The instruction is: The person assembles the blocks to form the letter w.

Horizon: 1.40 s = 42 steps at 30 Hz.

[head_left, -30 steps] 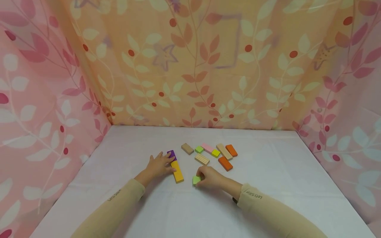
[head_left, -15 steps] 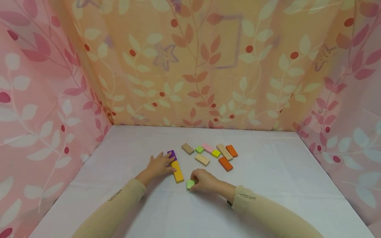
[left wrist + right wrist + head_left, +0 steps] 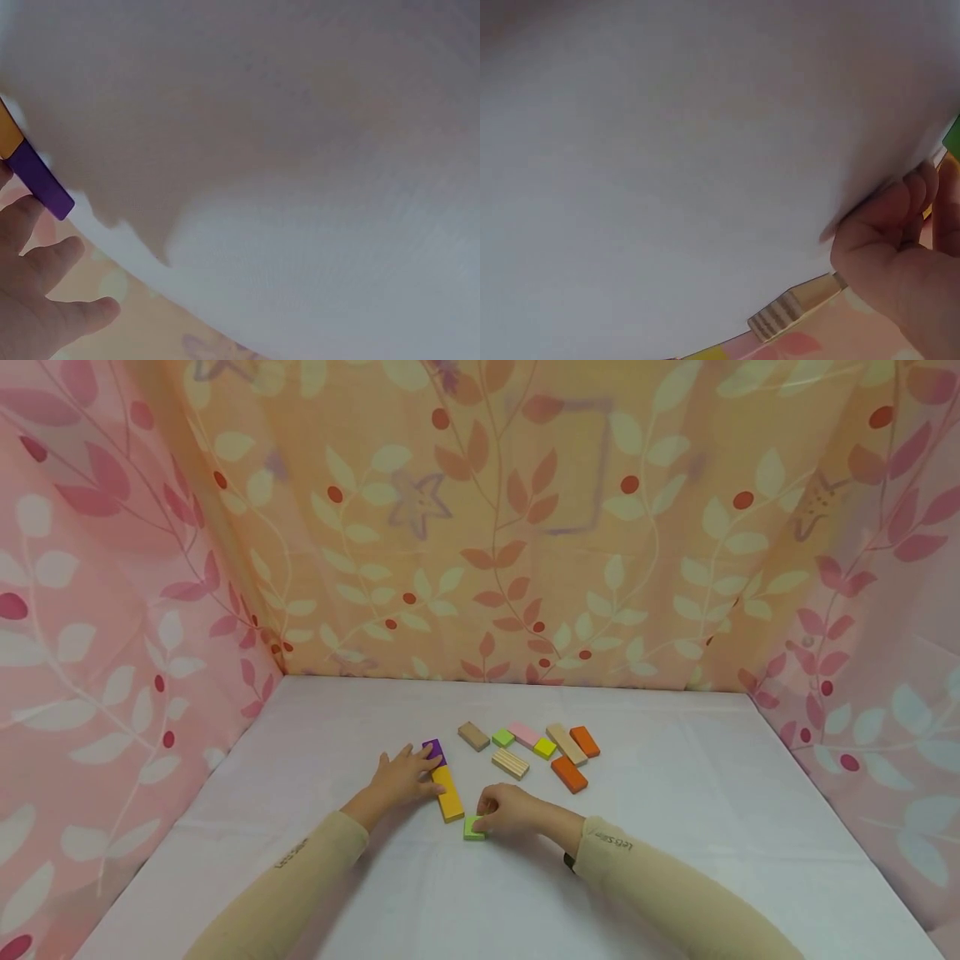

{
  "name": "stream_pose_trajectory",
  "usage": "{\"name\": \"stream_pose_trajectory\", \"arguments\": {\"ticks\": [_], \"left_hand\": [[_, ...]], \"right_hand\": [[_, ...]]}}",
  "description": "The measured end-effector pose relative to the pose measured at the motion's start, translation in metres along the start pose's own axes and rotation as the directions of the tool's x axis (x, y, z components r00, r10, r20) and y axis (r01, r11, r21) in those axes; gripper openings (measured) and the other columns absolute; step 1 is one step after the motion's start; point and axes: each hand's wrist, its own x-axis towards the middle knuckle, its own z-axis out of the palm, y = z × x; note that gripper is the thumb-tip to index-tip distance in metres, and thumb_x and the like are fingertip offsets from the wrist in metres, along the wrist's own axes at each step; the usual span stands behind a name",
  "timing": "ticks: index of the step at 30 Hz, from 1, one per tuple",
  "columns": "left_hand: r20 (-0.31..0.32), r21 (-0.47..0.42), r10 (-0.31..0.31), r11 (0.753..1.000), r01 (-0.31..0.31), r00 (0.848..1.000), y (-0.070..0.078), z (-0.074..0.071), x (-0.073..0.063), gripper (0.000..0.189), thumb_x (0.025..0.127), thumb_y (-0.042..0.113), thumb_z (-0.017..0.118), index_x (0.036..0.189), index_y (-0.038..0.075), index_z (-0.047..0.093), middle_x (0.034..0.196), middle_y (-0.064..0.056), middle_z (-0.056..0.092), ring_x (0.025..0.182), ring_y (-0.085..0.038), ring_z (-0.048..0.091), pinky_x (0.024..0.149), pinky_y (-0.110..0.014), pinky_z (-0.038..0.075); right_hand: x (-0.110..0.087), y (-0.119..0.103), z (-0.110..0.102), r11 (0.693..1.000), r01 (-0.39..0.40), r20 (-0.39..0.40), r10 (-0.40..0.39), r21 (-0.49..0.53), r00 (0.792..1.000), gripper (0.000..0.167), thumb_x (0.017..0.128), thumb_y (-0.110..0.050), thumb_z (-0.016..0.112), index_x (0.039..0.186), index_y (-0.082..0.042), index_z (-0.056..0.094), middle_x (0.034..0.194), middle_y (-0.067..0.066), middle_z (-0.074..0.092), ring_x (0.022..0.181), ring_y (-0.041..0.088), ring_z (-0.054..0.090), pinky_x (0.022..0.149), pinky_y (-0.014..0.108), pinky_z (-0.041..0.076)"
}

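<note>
In the head view my left hand (image 3: pixel 396 777) rests its spread fingers on a purple block (image 3: pixel 430 747) and the long yellow block (image 3: pixel 450 800) lined up end to end with it. The left wrist view shows the purple block (image 3: pixel 41 181) under the fingertips, with the other fingers spread out in front. My right hand (image 3: pixel 512 810) pinches a small light green block (image 3: pixel 472 829) just below the near end of the yellow block. In the right wrist view only a corner of the green block (image 3: pixel 953 140) shows, beyond the curled fingers (image 3: pixel 889 214).
Behind my right hand lie a ridged wooden block (image 3: pixel 510 763), a plain brown block (image 3: pixel 473 736), another green block (image 3: pixel 502 738), a pink block (image 3: pixel 524 734), a yellow cube-like block (image 3: pixel 545 747), a long wooden block (image 3: pixel 566 743) and two orange blocks (image 3: pixel 569 774). Floral curtains surround the white table (image 3: pixel 675 860).
My right hand has carried the green block leftward and slightly nearer, to beside the yellow block's near end, where it now sits flatter. My left hand has stayed in place on the purple and yellow blocks.
</note>
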Motion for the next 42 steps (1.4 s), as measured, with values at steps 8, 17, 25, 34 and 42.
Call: {"name": "stream_pose_trajectory", "arguments": {"ticks": [8, 17, 25, 34, 42], "left_hand": [[-0.007, -0.02, -0.002, 1.0, 0.002, 1.0, 0.0004, -0.0002, -0.0014, 0.066, 0.089, 0.05, 0.064, 0.142, 0.014, 0.051, 0.153, -0.013, 0.036, 0.141, -0.043, 0.024, 0.105, -0.072, 0.014], [-0.021, -0.014, 0.006, 1.0, -0.007, 1.0, 0.0006, -0.0034, -0.0036, 0.065, 0.089, 0.05, 0.064, 0.141, 0.012, 0.052, 0.153, -0.013, 0.036, 0.141, -0.044, 0.024, 0.105, -0.073, 0.014], [-0.023, -0.026, 0.024, 0.999, -0.025, 0.999, -0.0006, -0.0059, -0.003, 0.065, 0.09, 0.05, 0.063, 0.141, 0.011, 0.052, 0.153, -0.015, 0.036, 0.141, -0.044, 0.024, 0.105, -0.073, 0.014], [-0.027, -0.054, 0.041, 0.998, -0.043, 0.999, 0.0007, -0.0058, -0.0044, 0.071, 0.088, 0.056, 0.062, 0.141, 0.01, 0.051, 0.152, -0.016, 0.037, 0.14, -0.046, 0.025, 0.104, -0.074, 0.012], [-0.029, -0.042, 0.033, 0.999, -0.034, 0.999, 0.0004, 0.0001, -0.0034, 0.066, 0.088, 0.05, 0.066, 0.14, 0.01, 0.053, 0.152, -0.015, 0.038, 0.139, -0.045, 0.027, 0.103, -0.074, 0.015]], "right_hand": [[0.004, -0.0046, -0.0044, 0.998, -0.048, 0.033, 0.047, 0.035, 0.998, 0.013, 0.087, -0.016, 0.073, 0.086, -0.008, 0.063, 0.079, 0.0, 0.057, 0.072, 0.014, 0.05, 0.062, 0.025, 0.042], [0.0078, -0.0066, -0.0057, 0.997, -0.062, 0.04, 0.06, 0.054, 0.997, 0.011, 0.088, -0.017, 0.073, 0.085, -0.01, 0.065, 0.078, 0.001, 0.057, 0.074, 0.015, 0.05, 0.065, 0.027, 0.04], [0.0097, -0.0073, -0.0073, 0.998, -0.05, 0.05, 0.048, 0.044, 0.998, 0.008, 0.089, -0.016, 0.072, 0.086, -0.011, 0.067, 0.078, 0.0, 0.058, 0.074, 0.015, 0.05, 0.065, 0.026, 0.041], [0.01, -0.0043, -0.0071, 0.998, -0.053, 0.049, 0.051, 0.043, 0.997, 0.008, 0.088, -0.016, 0.073, 0.086, -0.011, 0.067, 0.077, 0.0, 0.058, 0.073, 0.014, 0.049, 0.064, 0.026, 0.04], [0.007, 0.0008, -0.0084, 0.986, -0.079, 0.043, 0.074, 0.144, 0.996, 0.012, 0.088, -0.019, 0.073, 0.093, -0.009, 0.068, 0.082, 0.001, 0.06, 0.075, 0.015, 0.051, 0.065, 0.027, 0.043]]}}
